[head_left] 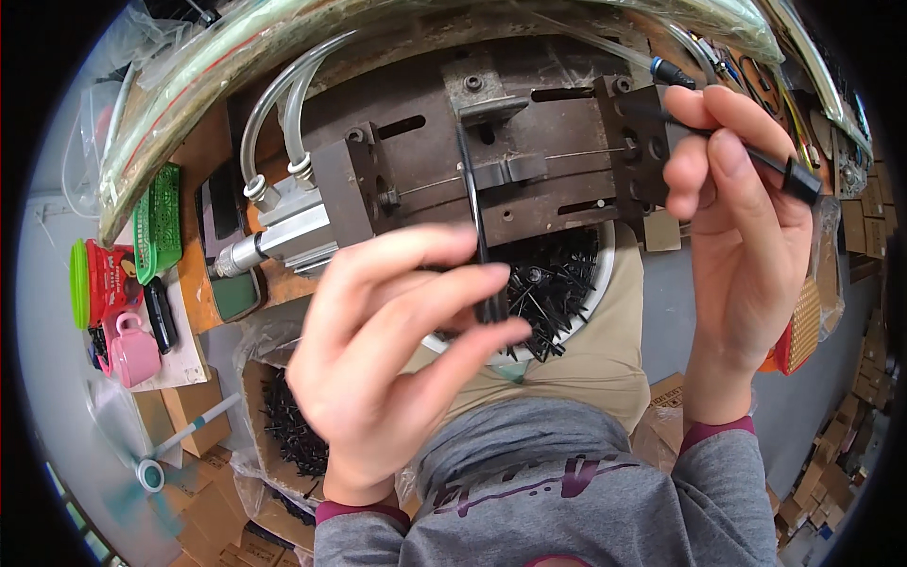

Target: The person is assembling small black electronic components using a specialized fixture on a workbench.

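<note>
My left hand (378, 350) is in front of the metal fixture, its fingertips closed round the lower end of a thin black rod (474, 203). That rod stands nearly upright in the picture, its far end by the fixture's small bracket (496, 110). The left fingers are slightly blurred. At the right, my raised right hand (742, 180) pinches a second black rod (770, 163) with a thick, block-like end (801, 180). Beneath the left hand, a white round tub (602, 283) holds many black rod-like parts (557, 307).
An air cylinder (293, 231) with clear hoses (269, 109) sits at the fixture's left. A taut wire (576, 154) crosses the fixture. A box of black parts (293, 425) stands lower left. A pink mug (134, 352) and green basket (158, 222) are far left.
</note>
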The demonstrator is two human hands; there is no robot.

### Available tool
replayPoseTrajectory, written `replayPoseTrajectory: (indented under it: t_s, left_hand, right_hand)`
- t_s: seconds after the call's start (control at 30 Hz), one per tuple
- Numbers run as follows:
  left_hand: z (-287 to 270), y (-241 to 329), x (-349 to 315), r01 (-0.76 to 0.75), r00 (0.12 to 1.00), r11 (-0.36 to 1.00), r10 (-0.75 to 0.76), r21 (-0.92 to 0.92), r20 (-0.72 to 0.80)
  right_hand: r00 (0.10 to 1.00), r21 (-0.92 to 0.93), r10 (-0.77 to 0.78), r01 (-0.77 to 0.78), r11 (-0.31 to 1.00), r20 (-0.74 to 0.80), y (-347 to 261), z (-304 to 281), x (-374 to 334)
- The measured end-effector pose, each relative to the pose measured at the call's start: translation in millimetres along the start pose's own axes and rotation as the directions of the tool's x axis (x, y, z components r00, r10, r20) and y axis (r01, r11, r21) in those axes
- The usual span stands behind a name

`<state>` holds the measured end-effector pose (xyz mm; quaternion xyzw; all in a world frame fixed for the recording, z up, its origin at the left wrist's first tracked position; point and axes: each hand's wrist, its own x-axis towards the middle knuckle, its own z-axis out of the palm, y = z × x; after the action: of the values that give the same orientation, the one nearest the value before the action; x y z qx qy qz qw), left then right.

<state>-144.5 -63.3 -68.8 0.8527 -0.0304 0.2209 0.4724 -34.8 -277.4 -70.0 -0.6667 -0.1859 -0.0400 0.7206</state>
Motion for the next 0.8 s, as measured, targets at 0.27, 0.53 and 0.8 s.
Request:
replayPoseTrajectory:
  t_s: [0.27,0.53,0.8]
  left_hand:
    - [30.0,-15.8,1.6,-0.187,0.977,0.904,0.131,0.384,0.167]
    - [34.6,-10.0,8.4,-0.202,0.974,0.843,0.120,0.498,0.191]
    - [33.3,-15.3,7.5,-0.217,0.974,0.856,0.156,0.469,0.167]
  right_hand:
    - [0.976,0.160,-0.139,0.112,0.981,0.166,-5.7,7.3,-5.9]
    - [0.936,-0.102,-0.190,0.229,0.968,0.296,-6.5,8.6,-8.4]
    - [0.823,-0.515,-0.304,0.544,0.662,0.479,-4.7,10.3,-13.4]
